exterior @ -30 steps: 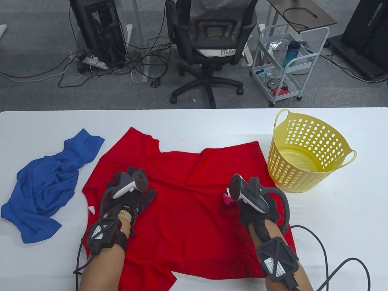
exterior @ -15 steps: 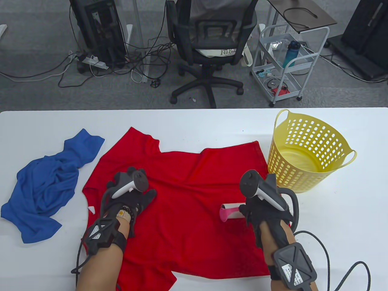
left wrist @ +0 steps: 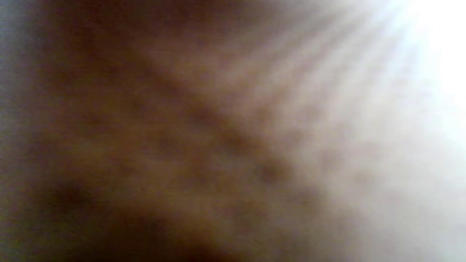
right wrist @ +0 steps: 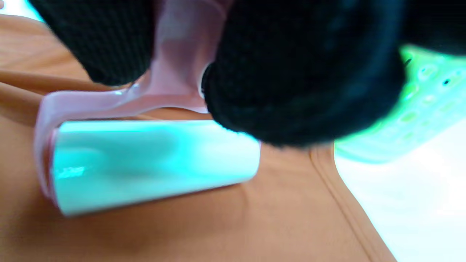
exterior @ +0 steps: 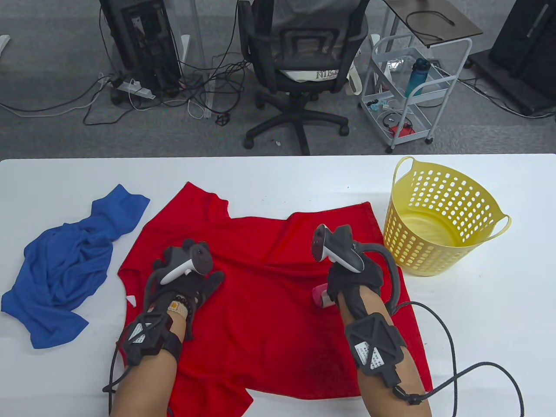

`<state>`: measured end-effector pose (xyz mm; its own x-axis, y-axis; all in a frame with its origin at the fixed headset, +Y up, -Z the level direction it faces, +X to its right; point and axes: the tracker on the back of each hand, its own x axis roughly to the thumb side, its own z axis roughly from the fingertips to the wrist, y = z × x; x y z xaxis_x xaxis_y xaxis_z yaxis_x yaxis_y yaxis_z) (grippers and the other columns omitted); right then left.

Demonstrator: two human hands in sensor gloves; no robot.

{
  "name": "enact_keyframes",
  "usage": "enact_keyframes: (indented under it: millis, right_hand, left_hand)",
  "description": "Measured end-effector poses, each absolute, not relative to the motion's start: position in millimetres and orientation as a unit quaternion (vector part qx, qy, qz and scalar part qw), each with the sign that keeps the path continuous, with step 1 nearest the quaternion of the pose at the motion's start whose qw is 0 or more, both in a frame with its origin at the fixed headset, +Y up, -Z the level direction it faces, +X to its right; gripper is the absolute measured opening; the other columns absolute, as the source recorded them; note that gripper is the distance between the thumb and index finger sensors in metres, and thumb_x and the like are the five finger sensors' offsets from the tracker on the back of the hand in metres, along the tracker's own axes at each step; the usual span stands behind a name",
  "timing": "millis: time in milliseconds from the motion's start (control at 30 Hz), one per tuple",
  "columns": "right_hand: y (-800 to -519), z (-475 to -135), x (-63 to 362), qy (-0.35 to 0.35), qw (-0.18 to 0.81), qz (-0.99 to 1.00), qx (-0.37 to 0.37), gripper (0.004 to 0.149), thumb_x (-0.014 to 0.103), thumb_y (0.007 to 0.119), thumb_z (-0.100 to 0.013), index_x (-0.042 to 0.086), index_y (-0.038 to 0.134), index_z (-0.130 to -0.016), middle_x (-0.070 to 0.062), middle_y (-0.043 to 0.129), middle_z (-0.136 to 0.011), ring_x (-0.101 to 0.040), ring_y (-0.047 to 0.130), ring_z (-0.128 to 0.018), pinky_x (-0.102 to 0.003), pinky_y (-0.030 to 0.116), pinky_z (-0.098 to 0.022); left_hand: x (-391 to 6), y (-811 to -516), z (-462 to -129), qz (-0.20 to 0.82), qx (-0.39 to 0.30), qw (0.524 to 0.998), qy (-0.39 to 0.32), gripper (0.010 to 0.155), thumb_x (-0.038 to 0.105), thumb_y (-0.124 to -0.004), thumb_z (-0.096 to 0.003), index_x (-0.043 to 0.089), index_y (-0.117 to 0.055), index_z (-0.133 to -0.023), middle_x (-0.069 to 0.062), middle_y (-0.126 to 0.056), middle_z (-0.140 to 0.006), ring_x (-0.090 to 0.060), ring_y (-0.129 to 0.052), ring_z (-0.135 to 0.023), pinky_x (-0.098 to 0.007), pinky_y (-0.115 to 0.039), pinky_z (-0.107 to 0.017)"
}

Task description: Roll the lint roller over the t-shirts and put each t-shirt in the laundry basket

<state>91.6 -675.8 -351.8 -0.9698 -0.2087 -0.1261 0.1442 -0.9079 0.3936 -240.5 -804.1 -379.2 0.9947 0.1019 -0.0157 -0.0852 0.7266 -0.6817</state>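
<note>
Pressing flat, open-fingered, the left hand point(exterior: 191, 278) is laid on the red t-shirt point(exterior: 269, 304) spread on the desk point(exterior: 278, 173); the lint roller point(right wrist: 153, 163) is gripped by the right hand point(exterior: 354, 282) and rests on the shirt.

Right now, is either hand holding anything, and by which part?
The right hand grips the lint roller by its pink handle. The left hand holds nothing, resting on the red t-shirt.

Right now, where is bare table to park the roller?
Bare table lies right of the red t-shirt, in front of the yellow basket; a cable crosses its near part. The far strip behind both shirts is bare too. The left side is crowded by the blue t-shirt.
</note>
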Motion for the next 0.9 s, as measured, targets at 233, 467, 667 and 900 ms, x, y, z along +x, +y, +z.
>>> enact_keyframes:
  millis: [233,467,667,900]
  right_hand:
    - [-686,-351,100,-0.100,0.049,-0.990,0.085,0.058,0.049,0.073,-0.043,0.014,0.074,-0.090,-0.010,0.095,-0.058,-0.015,0.100,-0.019,-0.030,0.089,-0.011]
    - [-703,-365,100,-0.019,0.029,-0.993,0.114,0.058,0.049,0.072,-0.042,0.015,0.072,-0.089,-0.010,0.094,-0.058,-0.015,0.100,-0.019,-0.031,0.089,-0.011]
    - [-699,-346,103,-0.080,0.048,-0.990,0.105,0.059,0.047,0.073,-0.043,0.012,0.068,-0.091,-0.012,0.093,-0.058,-0.016,0.099,-0.020,-0.033,0.089,-0.011]
    - [-688,-262,130,-0.154,0.085,-0.983,0.058,0.060,0.046,0.074,-0.044,0.010,0.068,-0.091,-0.012,0.093,-0.058,-0.017,0.099,-0.019,-0.033,0.089,-0.011]
  left_hand:
    - [-241,-804,-379,0.051,-0.366,0.929,-0.012,0.088,0.070,-0.032,-0.0416,0.031,0.028,-0.093,-0.008,0.036,-0.102,-0.053,0.028,-0.091,-0.078,0.007,-0.058]
    - [-241,-804,-379,0.051,-0.366,0.929,-0.011,0.088,0.070,-0.032,-0.0415,0.031,0.028,-0.093,-0.008,0.036,-0.102,-0.053,0.028,-0.091,-0.078,0.007,-0.058]
    - [-241,-804,-379,0.052,-0.366,0.929,-0.010,0.088,0.070,-0.032,-0.0413,0.031,0.028,-0.093,-0.007,0.036,-0.102,-0.052,0.028,-0.092,-0.078,0.007,-0.058]
    - [-242,-803,-379,0.044,-0.358,0.933,0.004,0.088,0.071,-0.032,-0.0410,0.032,0.026,-0.094,-0.006,0.034,-0.104,-0.051,0.026,-0.094,-0.077,0.004,-0.061]
